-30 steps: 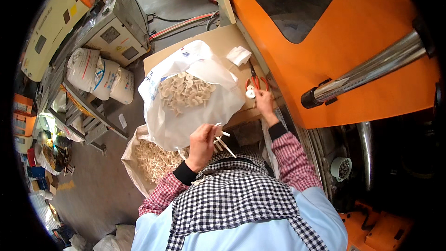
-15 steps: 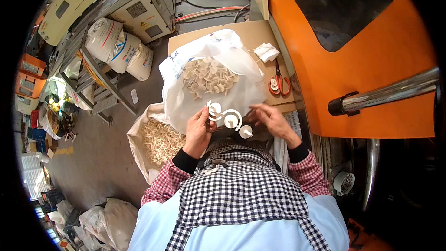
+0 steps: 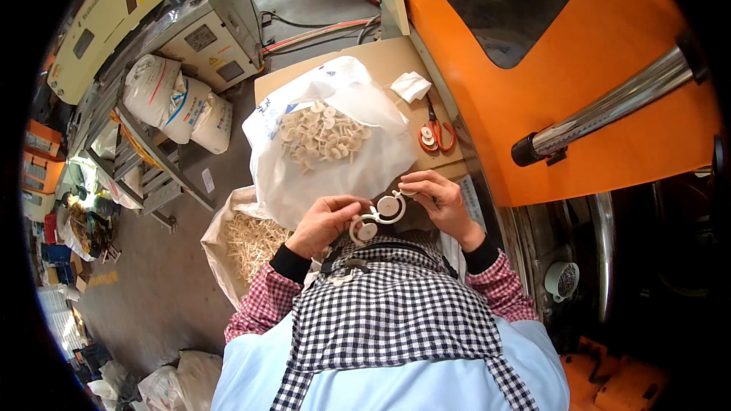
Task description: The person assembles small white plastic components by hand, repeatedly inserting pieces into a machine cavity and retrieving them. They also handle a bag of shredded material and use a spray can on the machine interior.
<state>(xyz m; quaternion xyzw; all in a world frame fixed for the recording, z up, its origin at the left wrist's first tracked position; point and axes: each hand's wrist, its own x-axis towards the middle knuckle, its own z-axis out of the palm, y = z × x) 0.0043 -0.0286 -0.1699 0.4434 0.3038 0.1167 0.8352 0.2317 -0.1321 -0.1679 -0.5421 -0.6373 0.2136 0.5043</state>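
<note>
Above my apron, a white moulded plastic runner (image 3: 400,217) curves in an S shape, with round disc-shaped parts (image 3: 387,206) set in its bends. My left hand (image 3: 329,222) grips the runner at its left side, with the fingertips partly hidden. My right hand (image 3: 442,199) pinches the disc part (image 3: 408,190) at the upper right end. Beyond the hands lies an open white plastic bag (image 3: 343,183), holding a heap of off-white discs with stems (image 3: 324,135).
Left of the bag stands a sack (image 3: 217,240) of thin, pale plastic sprue pieces (image 3: 255,242). Orange-handled scissors (image 3: 449,137) and a crumpled white cloth or paper (image 3: 411,86) lie on the cardboard (image 3: 381,52). An orange machine panel (image 3: 609,129) with a metal bar (image 3: 609,103) rises at the right.
My right hand, apart from the runner before, has closed on its end disc. The runner has turned, its right end now higher. The whole view has shifted slightly.
</note>
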